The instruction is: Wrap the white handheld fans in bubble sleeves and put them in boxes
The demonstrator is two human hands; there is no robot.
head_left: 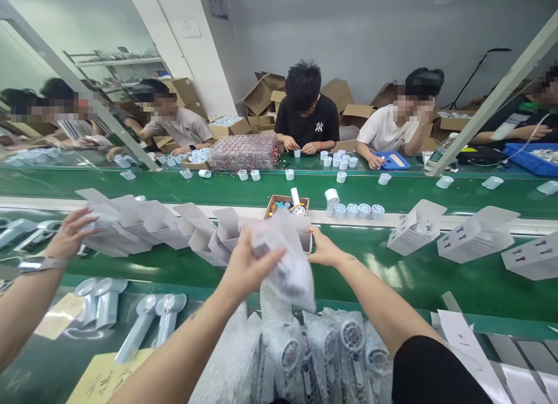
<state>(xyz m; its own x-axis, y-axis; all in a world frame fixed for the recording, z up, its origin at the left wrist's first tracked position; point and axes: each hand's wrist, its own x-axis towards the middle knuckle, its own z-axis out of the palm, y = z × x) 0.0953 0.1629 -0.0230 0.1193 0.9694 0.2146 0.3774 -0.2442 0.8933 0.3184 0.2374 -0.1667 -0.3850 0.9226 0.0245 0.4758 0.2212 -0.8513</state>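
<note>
My left hand is closed on a clear plastic bag with a whitish item inside, its details blurred. Just right of it, my right hand grips the side of an open white box, which the bag partly hides. The bag is held in front of and above the box opening. Below my hands lie several bubble-wrapped handheld fans, side by side near my body.
Open white boxes line the belt at left, more at right. A co-worker's hand touches the leftmost box. Beyond are a small parts carton, white round parts and seated people. Unwrapped fans lie lower left.
</note>
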